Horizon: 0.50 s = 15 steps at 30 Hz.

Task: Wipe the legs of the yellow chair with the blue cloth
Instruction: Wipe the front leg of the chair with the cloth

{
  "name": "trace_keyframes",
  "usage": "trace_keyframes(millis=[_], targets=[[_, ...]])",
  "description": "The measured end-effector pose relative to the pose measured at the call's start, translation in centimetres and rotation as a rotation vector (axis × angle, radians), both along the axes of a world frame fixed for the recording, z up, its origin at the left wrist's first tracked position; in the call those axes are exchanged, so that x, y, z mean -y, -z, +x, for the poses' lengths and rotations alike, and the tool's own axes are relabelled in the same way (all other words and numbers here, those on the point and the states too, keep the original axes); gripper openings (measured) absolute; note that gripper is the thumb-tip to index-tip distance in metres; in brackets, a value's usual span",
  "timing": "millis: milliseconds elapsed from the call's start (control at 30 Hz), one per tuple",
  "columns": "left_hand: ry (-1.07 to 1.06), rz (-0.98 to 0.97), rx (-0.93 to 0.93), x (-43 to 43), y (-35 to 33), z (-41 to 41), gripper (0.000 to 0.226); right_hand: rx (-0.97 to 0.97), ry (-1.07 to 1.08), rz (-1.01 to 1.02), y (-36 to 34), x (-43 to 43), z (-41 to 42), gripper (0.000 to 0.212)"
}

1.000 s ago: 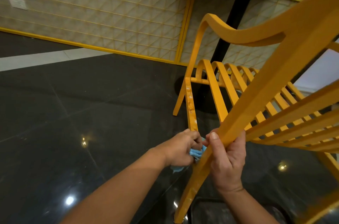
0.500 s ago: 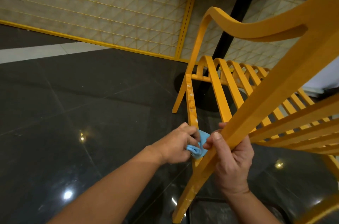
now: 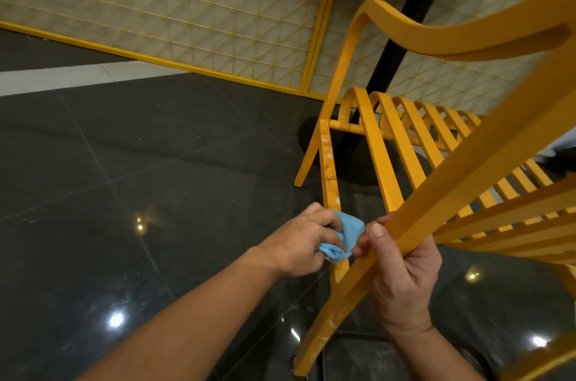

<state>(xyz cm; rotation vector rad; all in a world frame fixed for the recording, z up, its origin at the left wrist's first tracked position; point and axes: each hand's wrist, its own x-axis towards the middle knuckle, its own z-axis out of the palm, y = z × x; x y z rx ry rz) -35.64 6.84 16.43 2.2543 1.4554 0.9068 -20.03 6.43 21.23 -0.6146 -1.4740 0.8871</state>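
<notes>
The wiping step is in hand. The left hand (image 3: 299,243) has its fingers curled round the bunched blue cloth (image 3: 349,237) and presses it against the thin leg (image 3: 329,175) of the yellow chair (image 3: 486,156), low on that leg, where it passes behind the near leg (image 3: 336,312). The right hand (image 3: 405,281) is wrapped round the near leg just beside the cloth, thumb lying along its upper face, and seems to be steadying the frame; whether the chair is tipped or standing square on the dark polished floor (image 3: 124,193) cannot be told from this angle. The chair sits toward the far right part of the floor, close to the latticed wall panel (image 3: 187,6), with a black post (image 3: 405,22) behind it. Pale scuffs and spots show along the thin leg above the cloth, so that stretch looks as if it needs attention, and the task appears no more than partly done, since the near leg also carries pale flecks near its foot. The next move probably calls for drawing the cloth up along the thin leg with firm pressure, wrapping it round so every face is reached, while the right hand holds the chair from shifting. After that the grip would need changing so the leg under the right hand can be wiped too.
</notes>
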Motion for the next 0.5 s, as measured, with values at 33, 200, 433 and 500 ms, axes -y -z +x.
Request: trace_keyframes(millis=[33, 200, 433, 500], targets=[[-0.007, 0.006, 0.003, 0.0, 0.0, 0.1, 0.025, -0.002, -0.002, 0.0, 0.0, 0.0, 0.0, 0.023], [0.02, 0.028, 0.0, 0.0, 0.1, 0.3, 0.02, 0.016, 0.017, 0.022, -0.1, 0.0, 0.0, 0.022], [0.08, 0.047, -0.023, 1.1, 0.3, 0.5, 0.026, 0.02, 0.024, 0.01, -0.1, 0.0, 0.0, 0.027], [0.053, 0.061, -0.06, 1.5, 0.8, 0.8, 0.031, 0.017, 0.023, 0.005, -0.1, 0.1, 0.0, 0.033]])
